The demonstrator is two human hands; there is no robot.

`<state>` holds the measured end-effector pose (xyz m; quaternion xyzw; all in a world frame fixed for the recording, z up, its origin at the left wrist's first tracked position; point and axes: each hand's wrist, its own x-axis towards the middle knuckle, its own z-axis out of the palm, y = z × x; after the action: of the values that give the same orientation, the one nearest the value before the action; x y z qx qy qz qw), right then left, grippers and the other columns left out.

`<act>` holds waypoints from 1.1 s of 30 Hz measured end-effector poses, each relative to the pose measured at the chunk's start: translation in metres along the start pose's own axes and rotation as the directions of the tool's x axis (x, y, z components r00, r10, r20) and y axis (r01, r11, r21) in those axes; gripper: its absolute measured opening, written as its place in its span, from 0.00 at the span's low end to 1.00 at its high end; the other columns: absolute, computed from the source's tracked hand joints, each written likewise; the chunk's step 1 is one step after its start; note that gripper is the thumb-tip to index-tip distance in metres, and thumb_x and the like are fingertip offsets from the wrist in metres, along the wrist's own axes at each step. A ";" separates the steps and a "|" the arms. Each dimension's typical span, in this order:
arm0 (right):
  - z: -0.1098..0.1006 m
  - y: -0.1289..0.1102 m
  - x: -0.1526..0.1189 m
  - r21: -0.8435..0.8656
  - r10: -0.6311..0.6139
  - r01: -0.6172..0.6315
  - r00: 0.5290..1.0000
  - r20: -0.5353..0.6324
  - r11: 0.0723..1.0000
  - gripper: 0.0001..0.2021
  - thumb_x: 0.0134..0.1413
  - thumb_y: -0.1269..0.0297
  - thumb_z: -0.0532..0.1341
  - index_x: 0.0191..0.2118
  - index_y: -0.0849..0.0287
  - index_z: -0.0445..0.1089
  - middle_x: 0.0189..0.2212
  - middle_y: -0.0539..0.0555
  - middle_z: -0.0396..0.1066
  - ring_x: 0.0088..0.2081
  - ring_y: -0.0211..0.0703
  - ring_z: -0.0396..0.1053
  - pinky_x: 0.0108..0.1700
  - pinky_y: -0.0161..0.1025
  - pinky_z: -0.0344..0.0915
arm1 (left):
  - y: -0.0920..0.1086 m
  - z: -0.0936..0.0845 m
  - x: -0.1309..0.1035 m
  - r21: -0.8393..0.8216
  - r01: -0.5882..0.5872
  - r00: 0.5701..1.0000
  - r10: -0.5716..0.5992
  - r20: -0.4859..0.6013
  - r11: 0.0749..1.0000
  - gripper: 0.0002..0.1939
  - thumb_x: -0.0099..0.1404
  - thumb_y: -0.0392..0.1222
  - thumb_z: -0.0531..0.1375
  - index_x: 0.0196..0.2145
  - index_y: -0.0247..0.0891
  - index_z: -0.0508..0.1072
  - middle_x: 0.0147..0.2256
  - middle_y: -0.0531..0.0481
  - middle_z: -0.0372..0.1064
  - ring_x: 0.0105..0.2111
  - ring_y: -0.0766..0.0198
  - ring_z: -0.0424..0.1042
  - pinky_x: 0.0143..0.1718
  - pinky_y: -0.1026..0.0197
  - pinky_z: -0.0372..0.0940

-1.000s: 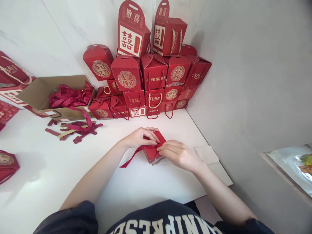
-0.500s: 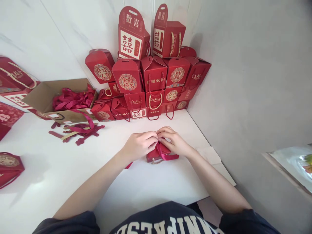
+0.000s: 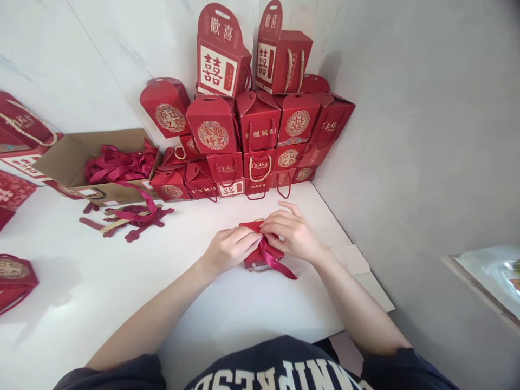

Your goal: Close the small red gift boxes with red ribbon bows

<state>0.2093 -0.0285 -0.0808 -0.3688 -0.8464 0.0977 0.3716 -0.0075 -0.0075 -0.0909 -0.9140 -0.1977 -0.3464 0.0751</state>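
Observation:
A small red box with a twisted cord handle lies on the white table, partly covered by both hands. Across its top runs a dark pink ribbon, its loose tail trailing to the lower right. My left hand comes in from the left, fingertips pinched on the ribbon at the box's middle. On the right side, my right hand also pinches the ribbon there, with one finger lifted away. The fingertips of both hands nearly meet, and the ribbon between them is mostly hidden.
Stacked red gift boxes stand against the wall. An open cardboard box of ribbons is at the back left, with loose ribbon strips before it. Another red box sits at the left edge. White flat pieces lie at right.
My right hand has shifted slightly and raised a finger. More of the box's far side shows. The ribbon tail now hangs lower, and the red end by my left wrist is out of sight.

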 end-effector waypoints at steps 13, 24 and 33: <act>0.001 -0.002 -0.003 0.206 0.120 -0.114 0.993 -0.015 0.972 0.13 0.55 0.74 0.56 0.45 0.54 0.66 0.39 0.51 0.74 0.45 0.42 0.71 0.64 0.56 0.53 | 0.000 0.000 0.003 -0.003 -0.046 0.998 0.046 -0.041 0.999 0.07 0.63 0.32 0.60 0.39 0.37 0.71 0.32 0.52 0.75 0.31 0.67 0.75 0.35 0.65 0.71; 0.000 -0.002 -0.007 0.160 0.103 -0.093 0.993 -0.059 0.983 0.13 0.54 0.75 0.57 0.45 0.54 0.67 0.39 0.51 0.73 0.47 0.43 0.69 0.64 0.55 0.53 | 0.001 0.000 0.005 0.012 -0.054 0.997 0.054 -0.046 0.998 0.08 0.61 0.31 0.62 0.39 0.35 0.72 0.32 0.52 0.75 0.30 0.67 0.75 0.34 0.65 0.71; -0.002 -0.004 -0.008 0.190 0.130 -0.120 0.990 -0.044 0.974 0.17 0.53 0.73 0.58 0.50 0.53 0.63 0.39 0.52 0.71 0.45 0.44 0.69 0.64 0.57 0.52 | 0.003 -0.002 0.007 0.039 -0.046 0.998 0.047 -0.033 0.998 0.05 0.63 0.32 0.60 0.38 0.37 0.72 0.30 0.53 0.75 0.29 0.68 0.74 0.33 0.65 0.70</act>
<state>0.2125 -0.0368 -0.0819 -0.3875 -0.7977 0.1895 0.4214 -0.0028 -0.0084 -0.0848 -0.9108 -0.1816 -0.3559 0.1041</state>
